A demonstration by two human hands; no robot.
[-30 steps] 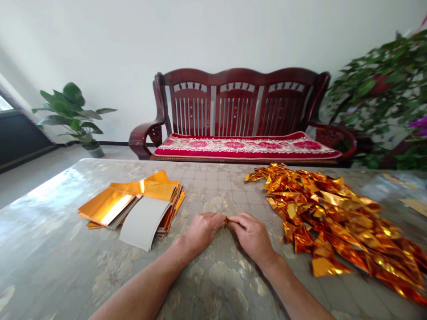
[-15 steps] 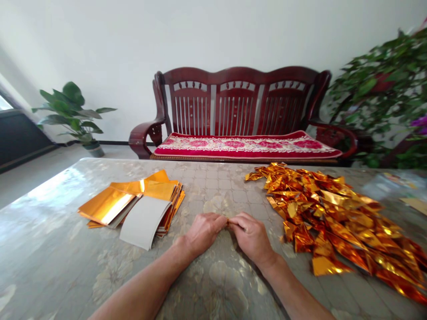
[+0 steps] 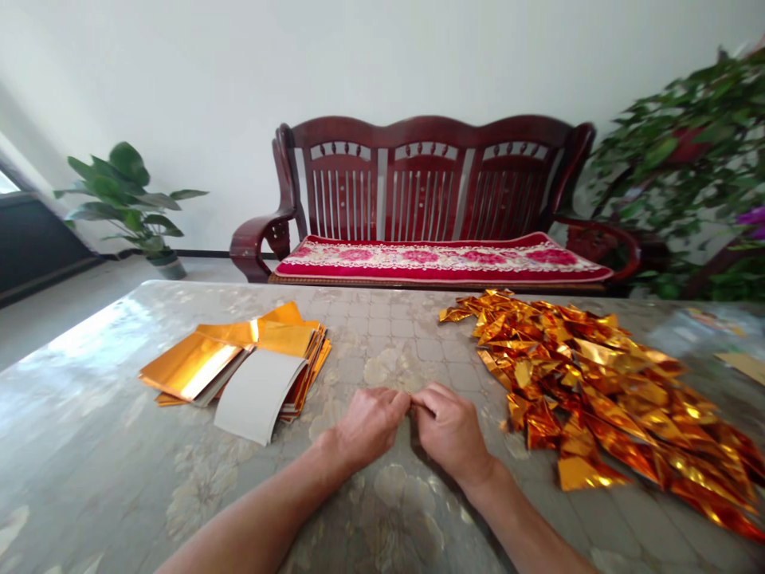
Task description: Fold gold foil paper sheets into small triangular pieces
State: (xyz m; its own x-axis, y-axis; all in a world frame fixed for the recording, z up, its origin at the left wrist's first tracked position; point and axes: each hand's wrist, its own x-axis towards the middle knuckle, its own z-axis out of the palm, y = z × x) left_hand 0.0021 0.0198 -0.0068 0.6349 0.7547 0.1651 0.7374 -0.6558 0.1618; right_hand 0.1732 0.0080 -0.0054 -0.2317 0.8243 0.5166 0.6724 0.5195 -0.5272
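Note:
My left hand [image 3: 371,424] and my right hand [image 3: 449,430] meet over the middle of the table, fingertips pinched together. Between them is a piece of gold foil paper, almost wholly hidden by the fingers. To the left lies a fanned stack of gold foil paper sheets [image 3: 194,363], with a few turned to their pale grey back [image 3: 260,395] at the near side. A large heap of folded gold foil pieces [image 3: 589,383] spreads over the right side, a short way from my right hand.
The table [image 3: 119,470] has a patterned, shiny cover. A clear plastic bag [image 3: 705,331] and a flat tan piece [image 3: 741,367] lie at the far right. Behind the table stands a dark wooden bench [image 3: 421,191] with a red floral cushion, with plants [image 3: 128,199] at both sides.
Both hands have shifted slightly and drawn closer at the fingertips. The bit of gold foil paper that showed between them is now nearly covered. The stack and heap stay put.

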